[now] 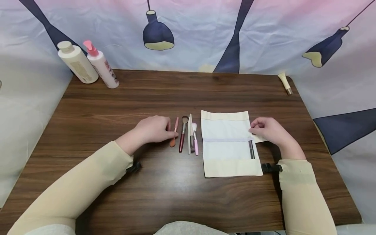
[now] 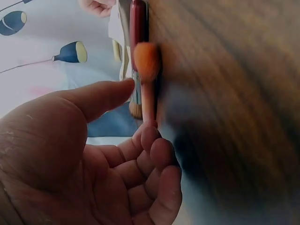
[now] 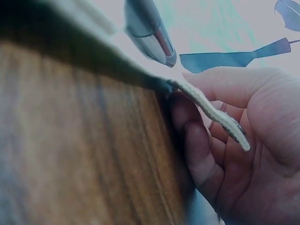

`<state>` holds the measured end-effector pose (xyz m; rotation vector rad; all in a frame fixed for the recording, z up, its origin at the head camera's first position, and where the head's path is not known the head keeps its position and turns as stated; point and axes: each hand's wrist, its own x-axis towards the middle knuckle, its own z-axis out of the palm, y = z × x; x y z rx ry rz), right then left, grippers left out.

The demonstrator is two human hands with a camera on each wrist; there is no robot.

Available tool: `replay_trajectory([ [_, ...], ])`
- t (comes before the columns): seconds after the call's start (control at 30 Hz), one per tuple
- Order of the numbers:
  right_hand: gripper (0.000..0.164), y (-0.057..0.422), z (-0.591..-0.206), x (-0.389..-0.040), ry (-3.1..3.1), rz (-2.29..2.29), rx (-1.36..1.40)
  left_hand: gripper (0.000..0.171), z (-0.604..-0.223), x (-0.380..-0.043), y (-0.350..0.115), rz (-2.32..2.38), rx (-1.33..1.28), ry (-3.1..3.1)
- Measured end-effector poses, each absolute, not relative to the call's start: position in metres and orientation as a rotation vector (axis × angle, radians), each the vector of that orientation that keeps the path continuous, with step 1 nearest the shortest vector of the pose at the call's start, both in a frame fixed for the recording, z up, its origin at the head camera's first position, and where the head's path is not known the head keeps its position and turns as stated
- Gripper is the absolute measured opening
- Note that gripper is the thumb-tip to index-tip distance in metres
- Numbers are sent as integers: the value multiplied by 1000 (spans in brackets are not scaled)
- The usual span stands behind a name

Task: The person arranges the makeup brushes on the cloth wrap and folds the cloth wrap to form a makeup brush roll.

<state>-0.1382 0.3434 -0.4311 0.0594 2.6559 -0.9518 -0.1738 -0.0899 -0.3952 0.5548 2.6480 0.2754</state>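
Note:
My left hand (image 1: 153, 129) reaches a small pink makeup brush (image 1: 172, 142) with orange bristles. In the left wrist view its fingertips touch the brush's handle end, and the thumb stands apart from them. Right of that brush lie a dark red brush (image 1: 182, 138), slim pale-handled brushes (image 1: 189, 137) and a pink-handled brush (image 1: 195, 143). A cream fabric brush roll (image 1: 226, 168) lies unfolded, with a dark slender stick (image 1: 251, 150) in its right side. My right hand (image 1: 267, 130) pinches the roll's right edge between thumb and fingers, by a small side tab (image 1: 259, 139).
A white bottle (image 1: 77, 65) and a pink-topped pump bottle (image 1: 103, 69) stand at the back left of the wooden table (image 1: 164, 195). A small cream tube (image 1: 284, 81) lies at the back right corner. Printed cloth (image 1: 191, 39) hangs behind.

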Motion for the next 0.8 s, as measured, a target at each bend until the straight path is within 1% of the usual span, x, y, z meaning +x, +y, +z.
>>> replay_trajectory([
  [0.2,26,344,-431,-137,2646,-959,63,32,-397,-166,-85,165,570,2660],
  [0.4,24,342,-430,-139,2658,-950,49,20,-397,-167,-97,111,537,2718],
  [0.5,23,342,-428,-140,2667,-941,43,16,-395,-168,-105,158,509,2730],
  [0.8,23,341,-429,-138,2672,-934,67,16,-392,-181,-123,480,507,2773],
])
